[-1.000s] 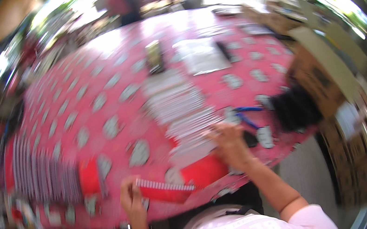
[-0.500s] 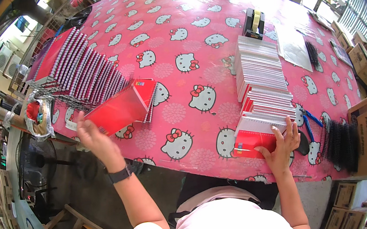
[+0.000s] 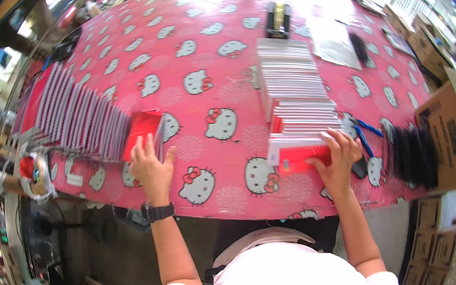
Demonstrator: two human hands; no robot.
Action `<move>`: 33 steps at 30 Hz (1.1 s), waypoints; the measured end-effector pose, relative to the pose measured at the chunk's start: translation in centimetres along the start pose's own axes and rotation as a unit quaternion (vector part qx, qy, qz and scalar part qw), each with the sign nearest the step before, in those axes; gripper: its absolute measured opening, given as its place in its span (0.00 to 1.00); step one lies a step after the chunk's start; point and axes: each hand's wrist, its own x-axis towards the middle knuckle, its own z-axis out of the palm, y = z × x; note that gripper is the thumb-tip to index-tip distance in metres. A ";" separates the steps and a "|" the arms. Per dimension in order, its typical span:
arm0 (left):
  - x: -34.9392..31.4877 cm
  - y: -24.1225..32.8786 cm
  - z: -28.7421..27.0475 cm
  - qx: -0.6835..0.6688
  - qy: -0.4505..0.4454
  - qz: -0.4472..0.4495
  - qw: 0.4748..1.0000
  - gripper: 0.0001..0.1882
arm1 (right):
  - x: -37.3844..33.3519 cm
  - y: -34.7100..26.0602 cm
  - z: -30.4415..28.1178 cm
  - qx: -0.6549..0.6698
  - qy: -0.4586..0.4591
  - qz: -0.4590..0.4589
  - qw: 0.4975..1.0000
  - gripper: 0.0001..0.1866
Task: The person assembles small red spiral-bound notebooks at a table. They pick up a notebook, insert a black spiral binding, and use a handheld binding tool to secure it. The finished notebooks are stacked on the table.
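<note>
My left hand (image 3: pixel 151 168), a dark watch on its wrist, has its fingers spread over a red notebook (image 3: pixel 147 126) at the near end of the left row. That row is a leaning line of spiral-bound notebooks (image 3: pixel 84 113) with their coil edges up. On the right stretches a long row of red-covered page blocks (image 3: pixel 291 78), mostly showing white page edges. My right hand (image 3: pixel 336 156) grips the nearest red-covered page block (image 3: pixel 297 159) at its right side, thumb on the cover and fingers over the top edge.
A pink patterned cloth covers the table (image 3: pixel 213 162). Beyond the right row stands a tape dispenser (image 3: pixel 278 19). Blue-handled pliers (image 3: pixel 364 138), black spiral coils (image 3: pixel 411 157) and a cardboard box (image 3: pixel 449 132) are at the right. A plastic bag (image 3: pixel 34 172) hangs by the left edge.
My left hand has moved from holding up a tilted red notebook to resting on the near end of the left row. My right hand stays at the front page block. The view has shifted.
</note>
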 end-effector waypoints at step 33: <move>-8.6 17.8 -2.6 -0.411 0.076 0.207 0.885 0.21 | -1.7 -5.2 0.0 0.567 0.032 0.312 0.761 0.11</move>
